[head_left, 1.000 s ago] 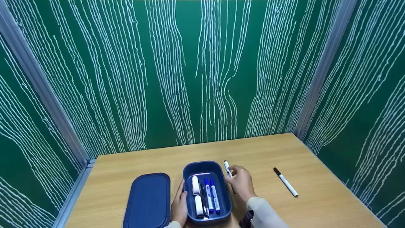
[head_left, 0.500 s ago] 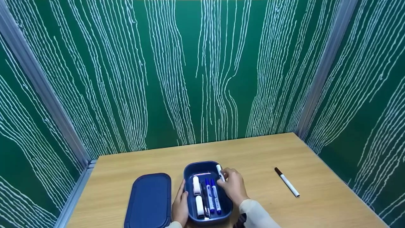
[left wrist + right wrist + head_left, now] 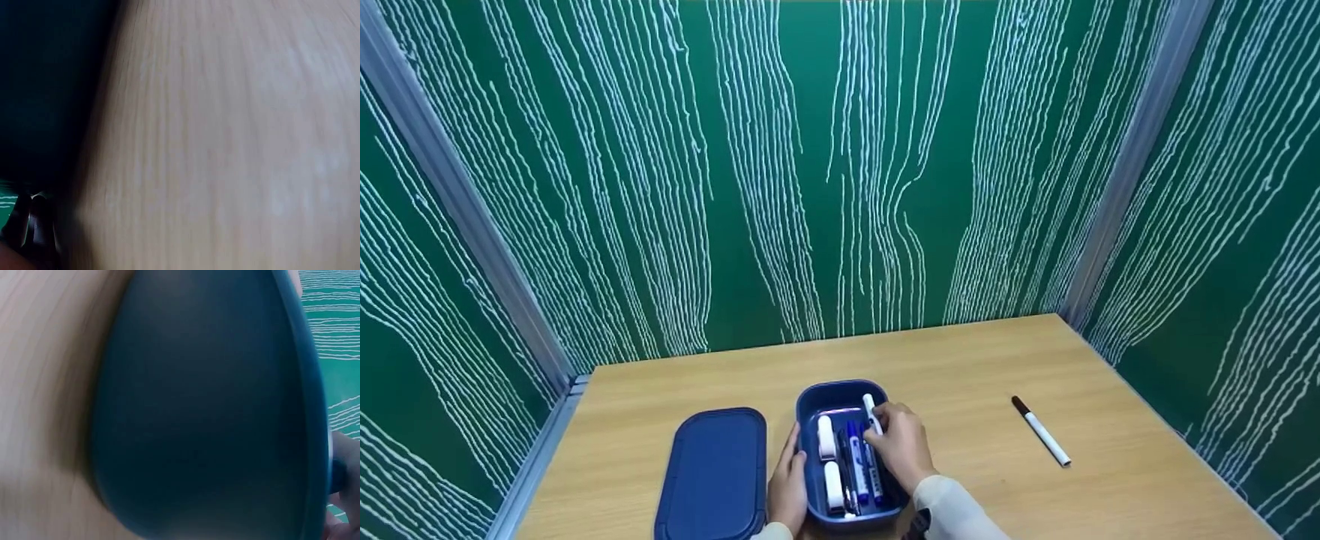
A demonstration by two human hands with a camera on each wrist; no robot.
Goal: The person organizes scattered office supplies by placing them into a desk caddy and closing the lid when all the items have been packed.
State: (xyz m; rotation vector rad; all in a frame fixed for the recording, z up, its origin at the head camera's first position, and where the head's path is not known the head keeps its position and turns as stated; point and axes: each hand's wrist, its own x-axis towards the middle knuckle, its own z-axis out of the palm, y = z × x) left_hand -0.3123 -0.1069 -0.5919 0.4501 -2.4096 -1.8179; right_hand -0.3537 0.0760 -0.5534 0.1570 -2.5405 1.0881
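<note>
A dark blue open box point(image 3: 821, 394) stands on the table and fills much of the right wrist view. My left hand point(image 3: 787, 491) rests along its left wall, fingers nearly straight. My right hand point(image 3: 904, 446) pinches a white marker point(image 3: 871, 409) over the right part of the box; the marker's lower part is hidden by the hand, and a dark blue tip shows beside the fingers in the right wrist view. Inside the box lie two blue-capped whiteboard markers point(image 3: 856, 469), a slim dark pen point(image 3: 846, 472) and two white rounded objects point(image 3: 826, 439).
Left of the box lies its dark blue lid point(image 3: 712, 472). A white marker with a dark brown cap point(image 3: 1041, 431) lies on the wooden table point(image 3: 960, 360) to the right. Green panels with white wavy lines point(image 3: 885, 150) surround the table on three sides.
My right hand has carried the white marker leftward, from beside the box's right rim to over its inside. The left hand and the box have stayed in place.
</note>
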